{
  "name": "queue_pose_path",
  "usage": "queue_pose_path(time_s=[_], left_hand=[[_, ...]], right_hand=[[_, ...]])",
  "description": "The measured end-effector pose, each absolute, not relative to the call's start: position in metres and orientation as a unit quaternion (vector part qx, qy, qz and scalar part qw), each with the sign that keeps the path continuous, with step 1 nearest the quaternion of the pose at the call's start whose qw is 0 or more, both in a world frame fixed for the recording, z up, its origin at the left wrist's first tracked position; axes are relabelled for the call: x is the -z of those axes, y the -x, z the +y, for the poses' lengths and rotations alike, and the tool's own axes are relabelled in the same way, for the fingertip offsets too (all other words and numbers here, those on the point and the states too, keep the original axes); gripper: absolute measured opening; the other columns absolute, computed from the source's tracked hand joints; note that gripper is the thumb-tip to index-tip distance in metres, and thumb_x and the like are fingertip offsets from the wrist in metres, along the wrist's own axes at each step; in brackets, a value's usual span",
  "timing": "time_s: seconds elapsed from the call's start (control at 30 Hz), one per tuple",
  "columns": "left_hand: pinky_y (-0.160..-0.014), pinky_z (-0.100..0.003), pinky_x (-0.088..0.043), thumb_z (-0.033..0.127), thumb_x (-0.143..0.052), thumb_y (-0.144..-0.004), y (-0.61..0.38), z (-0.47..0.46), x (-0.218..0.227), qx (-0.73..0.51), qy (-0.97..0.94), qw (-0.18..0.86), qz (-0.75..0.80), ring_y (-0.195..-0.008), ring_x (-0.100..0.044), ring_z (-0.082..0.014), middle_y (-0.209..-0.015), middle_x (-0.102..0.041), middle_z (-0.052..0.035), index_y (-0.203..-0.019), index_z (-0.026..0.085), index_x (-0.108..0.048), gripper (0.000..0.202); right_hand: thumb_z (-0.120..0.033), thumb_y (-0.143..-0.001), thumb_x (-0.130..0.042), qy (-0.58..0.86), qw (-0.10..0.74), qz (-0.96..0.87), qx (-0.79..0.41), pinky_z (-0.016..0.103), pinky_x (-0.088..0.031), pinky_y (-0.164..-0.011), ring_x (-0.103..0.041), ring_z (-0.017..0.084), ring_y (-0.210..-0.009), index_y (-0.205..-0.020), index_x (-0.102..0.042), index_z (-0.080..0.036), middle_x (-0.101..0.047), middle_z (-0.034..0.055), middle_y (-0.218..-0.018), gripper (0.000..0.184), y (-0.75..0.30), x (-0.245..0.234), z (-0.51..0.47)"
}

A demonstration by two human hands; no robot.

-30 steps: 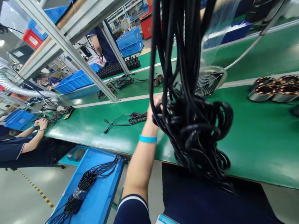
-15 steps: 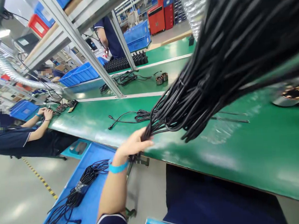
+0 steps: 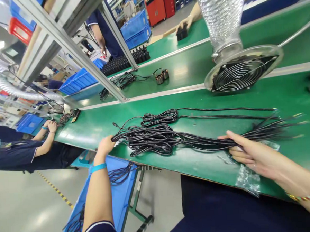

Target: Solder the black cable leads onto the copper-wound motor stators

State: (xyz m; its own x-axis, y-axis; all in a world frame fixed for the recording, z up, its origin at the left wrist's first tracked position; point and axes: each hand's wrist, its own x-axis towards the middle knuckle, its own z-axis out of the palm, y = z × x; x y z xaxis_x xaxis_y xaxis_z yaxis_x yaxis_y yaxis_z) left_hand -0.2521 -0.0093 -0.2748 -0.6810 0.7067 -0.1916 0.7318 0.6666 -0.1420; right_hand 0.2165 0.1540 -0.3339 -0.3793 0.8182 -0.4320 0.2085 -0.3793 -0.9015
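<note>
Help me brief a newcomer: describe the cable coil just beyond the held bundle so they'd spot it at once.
Start at the green bench, near side of its metal rail. There the left hand and right hand hold a thick black bundle; the cable coil lies just beyond it. Unlike the bundle, it is thin, in neither hand, with two separate strands running right.

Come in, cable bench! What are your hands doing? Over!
Left hand gripping one end of black cable bundle; right hand holding it toward the other. Bundle on green table. Clear plastic by right hand, possibly in the way.
</note>
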Motion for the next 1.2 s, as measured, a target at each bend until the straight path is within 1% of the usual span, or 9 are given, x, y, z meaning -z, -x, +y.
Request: queue_pose_path(time_s=[0.13,0.23,0.4,0.5,0.67,0.77,0.93,1.07,1.2], left_hand=[[-0.089,-0.036,-0.048,0.017,-0.048,-0.085,0.244,0.002,0.296,0.142,-0.393,0.049,0.907,-0.105,-0.067,-0.0301,-0.110,-0.074,-0.0193,-0.113,0.011,-0.064,0.033],[-0.104,-0.052,-0.042,0.014,-0.051,-0.081,0.226,0.000,0.283,0.163,-0.397,0.014,0.903,-0.126,-0.057,-0.0392,-0.133,-0.063,-0.0252,-0.130,0.009,-0.054,0.049],[-0.114,-0.048,-0.039,0.023,-0.045,-0.092,0.123,0.007,0.268,-0.022,-0.610,-0.074,0.789,-0.133,-0.052,-0.0310,-0.140,-0.059,-0.0185,-0.126,0.015,-0.056,0.036],[-0.112,-0.045,-0.042,0.029,-0.050,-0.095,0.028,0.036,0.288,-0.067,-0.762,0.016,0.644,-0.128,-0.056,-0.0278,-0.135,-0.063,-0.0144,-0.124,0.019,-0.059,0.032],[-0.102,-0.045,-0.047,0.043,-0.062,-0.092,-0.085,0.104,0.329,-0.004,-0.814,0.031,0.580,-0.124,-0.056,-0.0321,-0.138,-0.058,-0.0207,-0.146,0.010,-0.041,0.067],[-0.085,-0.039,-0.051,0.044,-0.053,-0.097,-0.112,0.132,0.341,0.035,-0.811,0.052,0.581,-0.107,-0.063,-0.0277,-0.117,-0.065,-0.0171,-0.132,0.010,-0.052,0.049],[-0.074,-0.034,-0.051,0.045,-0.042,-0.102,-0.117,0.144,0.352,0.048,-0.844,0.079,0.528,-0.095,-0.067,-0.0252,-0.100,-0.068,-0.0120,-0.110,0.015,-0.061,0.036],[-0.085,-0.041,-0.053,0.055,-0.042,-0.099,-0.110,0.133,0.347,0.075,-0.857,0.138,0.491,-0.101,-0.066,-0.0290,-0.103,-0.068,-0.0137,-0.108,0.014,-0.064,0.047],[-0.102,-0.050,-0.049,0.064,-0.051,-0.092,-0.123,0.127,0.325,-0.075,-0.812,0.254,0.521,-0.119,-0.058,-0.0322,-0.129,-0.060,-0.0201,-0.135,0.012,-0.051,0.067]], right_hand=[[-0.094,-0.064,-0.049,0.507,0.175,-0.500,-0.681,0.025,-0.015,-0.039,-0.012,0.009,-0.043,-0.102,-0.056,-0.020,-0.015,-0.0113,-0.054,0.083,-0.207,0.333,0.147],[-0.095,-0.068,-0.039,0.512,0.140,-0.551,-0.643,0.026,-0.017,-0.042,-0.014,0.009,-0.045,-0.079,-0.051,-0.023,-0.019,-0.0083,-0.054,0.075,-0.218,0.334,0.149],[-0.065,-0.067,-0.073,0.551,0.119,-0.686,-0.460,0.029,-0.023,-0.052,-0.034,0.014,-0.051,-0.064,-0.038,-0.024,-0.038,0.0001,-0.054,0.054,-0.250,0.353,0.149],[-0.050,-0.074,-0.066,0.561,0.120,-0.744,-0.343,0.031,-0.023,-0.056,-0.041,0.019,-0.054,-0.073,-0.042,-0.024,-0.049,0.0051,-0.062,0.035,-0.265,0.366,0.148],[-0.052,-0.081,-0.049,0.549,0.118,-0.791,-0.245,0.032,-0.032,-0.055,-0.056,0.026,-0.063,-0.087,-0.054,-0.022,-0.065,0.0110,-0.085,0.031,-0.291,0.381,0.139],[-0.055,-0.086,-0.039,0.566,0.133,-0.790,-0.194,0.036,-0.038,-0.056,-0.060,0.030,-0.073,-0.089,-0.056,-0.022,-0.064,0.0138,-0.092,0.038,-0.316,0.381,0.131],[-0.050,-0.086,-0.045,0.643,0.229,-0.714,-0.158,0.056,-0.038,-0.090,-0.051,0.043,-0.115,-0.079,-0.054,-0.022,-0.059,0.0229,-0.113,0.031,-0.360,0.369,0.143],[-0.049,-0.077,-0.050,0.659,0.279,-0.644,-0.270,0.051,-0.037,-0.076,-0.053,0.032,-0.078,-0.077,-0.048,-0.024,-0.056,0.0145,-0.079,0.025,-0.377,0.356,0.169],[-0.066,-0.089,-0.033,0.622,0.357,-0.568,-0.405,0.036,-0.035,-0.052,-0.036,0.018,-0.050,-0.080,-0.029,-0.026,-0.034,-0.0007,-0.062,0.041,-0.361,0.330,0.183]])
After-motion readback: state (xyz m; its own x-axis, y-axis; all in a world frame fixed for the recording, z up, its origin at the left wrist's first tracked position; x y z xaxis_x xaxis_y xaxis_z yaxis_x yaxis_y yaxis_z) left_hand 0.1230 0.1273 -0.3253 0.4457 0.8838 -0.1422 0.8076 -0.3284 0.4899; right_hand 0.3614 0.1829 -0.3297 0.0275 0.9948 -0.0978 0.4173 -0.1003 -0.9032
